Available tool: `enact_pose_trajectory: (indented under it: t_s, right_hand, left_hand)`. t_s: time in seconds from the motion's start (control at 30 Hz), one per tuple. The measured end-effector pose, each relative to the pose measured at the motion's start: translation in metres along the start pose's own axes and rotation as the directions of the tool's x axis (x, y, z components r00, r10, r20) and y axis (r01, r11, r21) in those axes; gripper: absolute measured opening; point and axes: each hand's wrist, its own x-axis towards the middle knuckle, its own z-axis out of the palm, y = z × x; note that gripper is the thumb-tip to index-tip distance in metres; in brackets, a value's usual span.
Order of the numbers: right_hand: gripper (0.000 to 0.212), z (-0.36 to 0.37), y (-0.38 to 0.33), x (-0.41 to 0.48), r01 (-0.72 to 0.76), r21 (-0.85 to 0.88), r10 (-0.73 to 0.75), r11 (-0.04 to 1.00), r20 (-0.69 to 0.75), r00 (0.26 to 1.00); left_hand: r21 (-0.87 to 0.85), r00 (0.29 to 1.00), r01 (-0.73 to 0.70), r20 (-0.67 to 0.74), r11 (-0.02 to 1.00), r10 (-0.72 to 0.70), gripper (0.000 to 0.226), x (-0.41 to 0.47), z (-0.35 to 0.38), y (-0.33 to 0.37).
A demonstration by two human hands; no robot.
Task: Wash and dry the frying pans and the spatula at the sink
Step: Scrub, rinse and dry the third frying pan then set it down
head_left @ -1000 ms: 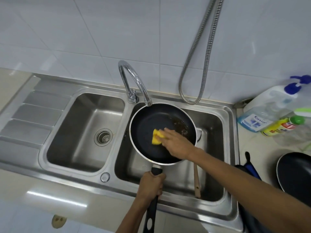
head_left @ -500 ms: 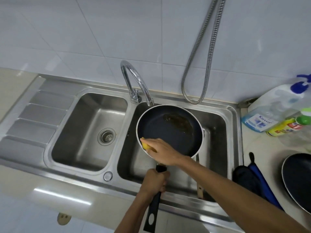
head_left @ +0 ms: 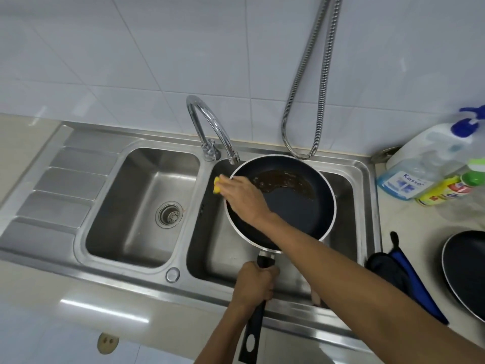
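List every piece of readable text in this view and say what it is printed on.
"Kassa": on the blue label of the clear pump bottle at the right of the sink.
Yellow bottle with green cap: its label carries print, too blurred to read.
Small print under "Kassa": too small to read.
No other text is visible.

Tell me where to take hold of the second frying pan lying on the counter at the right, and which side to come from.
Only part of the second frying pan shows, and its handle is out of frame. Judging by what shows, grip the near-left rim, thumb inside, coming from the sink side. That edge is bare, though the dark blue cloth lies close beside it. The handle would probably be surer.
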Motion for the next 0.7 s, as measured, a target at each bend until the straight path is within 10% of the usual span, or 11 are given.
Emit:
enact_pose_trajectory:
  t_s: [0.2, 0.37, 0.53, 0.7]
  right_hand:
    - [0.02, -0.027, 0.014, 0.013, -0.237, 0.182, 0.264, 0.954, -0.143, 0.954]
    - [0.031, -0.027, -0.021, -0.058, 0.068, 0.272, -0.107, 0.96, 0.132, 0.985]
    - [0.033, -0.043, -0.01, -0.118, 0.344, 0.112, -0.354, 0.932, 0.088, 0.931]
    - [0.034, -0.058, 0.022, -0.141, 0.328, 0.165, -0.357, 0.93, 0.203, 0.912]
  left_hand:
    - [0.063, 0.999, -0.007, -0.038, 0.998, 0.009, 0.024, 0.002, 0.002, -0.003]
    - [0.021, 0.999, -0.029, -0.042, 0.999, 0.03, 0.03, 0.013, -0.01, 0.005]
    - [-0.021, 0.999, -0.018, -0.05, 1.0, 0.017, 0.028, 0.019, -0.025, 0.003]
    - [-0.087, 1.0, 0.013, -0.007, 0.996, -0.013, 0.022, 0.014, -0.025, -0.004]
